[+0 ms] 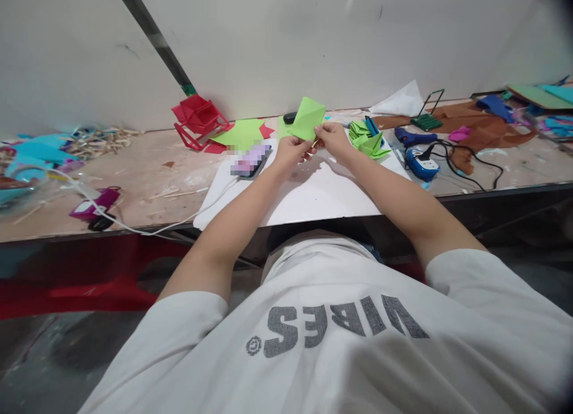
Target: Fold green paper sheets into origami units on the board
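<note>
A folded piece of lime-green paper [308, 118] is held up between both hands over a white board [308, 193]. My left hand [293, 150] pinches its lower edge, fingers closed. On its lower right corner my right hand [332, 137] is closed too, fingertips close to those of the left. To the right of my right hand lie several folded green paper pieces [369, 141]. A phone [251, 161] with a white cable lies left of my left hand. Flat green paper [245, 133] is spread behind the phone.
Red folded-paper work [199, 119] stands at the back left. On the right lie a blue glue gun [414, 137], a blue power socket block [421, 164] with black cord, and brown paper [487, 133]. Wooden sticks [105, 144] and a purple object [95, 204] are on the left. A wall rises behind.
</note>
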Action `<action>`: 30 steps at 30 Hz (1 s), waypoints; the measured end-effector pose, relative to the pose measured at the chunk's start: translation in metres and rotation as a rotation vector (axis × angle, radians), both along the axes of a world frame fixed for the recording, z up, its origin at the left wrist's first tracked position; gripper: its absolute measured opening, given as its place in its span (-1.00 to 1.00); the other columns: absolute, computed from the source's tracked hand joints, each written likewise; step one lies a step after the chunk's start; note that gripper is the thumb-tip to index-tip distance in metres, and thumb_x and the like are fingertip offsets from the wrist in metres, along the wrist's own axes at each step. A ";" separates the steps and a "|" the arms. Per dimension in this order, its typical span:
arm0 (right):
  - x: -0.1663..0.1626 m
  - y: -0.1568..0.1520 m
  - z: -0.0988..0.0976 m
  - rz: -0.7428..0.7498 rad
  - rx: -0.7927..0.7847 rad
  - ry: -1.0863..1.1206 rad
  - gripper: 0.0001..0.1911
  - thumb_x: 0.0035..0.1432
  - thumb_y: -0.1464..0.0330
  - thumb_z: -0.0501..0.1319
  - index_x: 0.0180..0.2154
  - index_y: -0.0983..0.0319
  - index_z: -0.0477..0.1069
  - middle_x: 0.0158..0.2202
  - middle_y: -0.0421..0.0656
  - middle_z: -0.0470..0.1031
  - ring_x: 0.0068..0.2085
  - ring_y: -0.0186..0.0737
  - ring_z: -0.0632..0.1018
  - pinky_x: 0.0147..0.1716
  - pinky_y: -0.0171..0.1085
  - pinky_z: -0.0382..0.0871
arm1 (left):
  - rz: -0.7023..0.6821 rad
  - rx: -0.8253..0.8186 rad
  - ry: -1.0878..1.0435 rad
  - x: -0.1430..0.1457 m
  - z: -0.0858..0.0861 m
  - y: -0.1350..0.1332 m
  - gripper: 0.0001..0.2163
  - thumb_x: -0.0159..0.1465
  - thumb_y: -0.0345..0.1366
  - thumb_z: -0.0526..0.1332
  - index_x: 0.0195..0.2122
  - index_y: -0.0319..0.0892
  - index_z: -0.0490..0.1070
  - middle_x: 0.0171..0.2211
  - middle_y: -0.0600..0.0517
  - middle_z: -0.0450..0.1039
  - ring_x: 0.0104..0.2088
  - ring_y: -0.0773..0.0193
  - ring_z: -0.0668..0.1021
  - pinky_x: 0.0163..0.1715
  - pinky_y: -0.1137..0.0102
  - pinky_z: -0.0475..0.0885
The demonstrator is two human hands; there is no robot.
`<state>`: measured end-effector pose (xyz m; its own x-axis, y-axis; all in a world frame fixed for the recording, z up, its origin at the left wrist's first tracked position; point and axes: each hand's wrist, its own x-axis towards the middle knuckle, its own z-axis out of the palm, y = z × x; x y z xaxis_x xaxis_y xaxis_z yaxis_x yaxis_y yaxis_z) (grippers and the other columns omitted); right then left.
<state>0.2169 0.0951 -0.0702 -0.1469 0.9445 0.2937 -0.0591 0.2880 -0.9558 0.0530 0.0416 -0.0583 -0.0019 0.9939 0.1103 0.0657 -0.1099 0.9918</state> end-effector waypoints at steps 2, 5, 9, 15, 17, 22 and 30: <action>0.003 0.009 -0.005 -0.026 0.034 -0.028 -0.44 0.48 0.02 0.58 -0.39 0.12 0.37 -0.48 -0.29 0.51 -0.45 -0.30 0.57 -0.36 -0.32 0.55 | 0.071 0.010 -0.037 -0.002 -0.002 0.006 -0.76 0.52 -0.27 0.49 -0.29 -0.13 0.53 -0.31 0.01 0.73 -0.52 0.40 0.60 -0.51 0.47 0.35; 0.009 0.021 -0.011 -0.072 0.093 -0.115 -0.46 0.58 0.14 0.50 -0.40 0.11 0.32 -0.49 -0.31 0.44 -0.46 -0.30 0.52 -0.36 -0.30 0.54 | 0.181 0.052 -0.089 -0.009 -0.003 0.018 -0.77 0.53 -0.21 0.49 -0.23 -0.09 0.49 -0.29 0.06 0.67 -0.47 0.40 0.63 -0.53 0.52 0.37; 0.015 0.029 -0.017 -0.087 0.139 -0.223 -0.50 0.62 0.22 0.44 -0.39 0.10 0.32 -0.51 -0.33 0.35 -0.45 -0.26 0.53 -0.29 -0.24 0.56 | 0.213 0.040 -0.050 -0.019 -0.001 0.027 -0.77 0.50 -0.37 0.43 -0.31 -0.11 0.48 -0.40 0.10 0.53 -0.47 0.41 0.60 -0.51 0.55 0.37; 0.012 0.029 -0.019 -0.092 0.151 -0.229 -0.55 0.63 0.12 0.43 -0.30 0.09 0.36 -0.48 -0.32 0.35 -0.44 -0.27 0.56 -0.35 -0.28 0.59 | 0.188 0.090 0.007 -0.029 -0.004 0.033 -0.78 0.41 -0.46 0.46 -0.37 -0.13 0.54 -0.44 0.08 0.54 -0.44 0.37 0.61 -0.48 0.52 0.40; 0.008 0.026 -0.017 -0.083 0.105 -0.165 -0.56 0.62 0.06 0.44 -0.27 0.08 0.36 -0.46 -0.33 0.33 -0.47 -0.30 0.54 -0.45 -0.34 0.53 | 0.172 0.112 0.020 -0.030 -0.007 0.034 -0.78 0.38 -0.46 0.49 -0.39 -0.13 0.55 -0.46 0.08 0.54 -0.42 0.36 0.61 -0.45 0.52 0.42; -0.002 0.008 -0.009 -0.077 -0.028 -0.012 -0.55 0.59 0.18 0.51 -0.28 0.10 0.34 -0.45 -0.37 0.30 -0.53 -0.40 0.53 -0.59 -0.42 0.26 | 0.160 0.144 0.045 -0.032 -0.012 0.034 -0.80 0.34 -0.47 0.50 -0.41 -0.13 0.60 -0.45 0.07 0.55 -0.43 0.36 0.59 -0.40 0.49 0.46; -0.009 -0.013 0.002 -0.041 -0.061 0.131 -0.63 0.33 0.46 0.65 -0.27 0.13 0.48 -0.42 -0.35 0.57 -0.39 -0.39 0.62 -0.38 -0.44 0.45 | 0.165 0.106 -0.005 -0.034 -0.004 0.032 -0.81 0.39 -0.44 0.48 -0.37 -0.12 0.60 -0.39 0.05 0.58 -0.35 0.34 0.62 -0.34 0.47 0.46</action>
<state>0.2083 0.0823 -0.0681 -0.0723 0.9655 0.2501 -0.1742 0.2346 -0.9563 0.0185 0.0737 -0.0622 -0.1651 0.9629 0.2136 0.0869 -0.2015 0.9756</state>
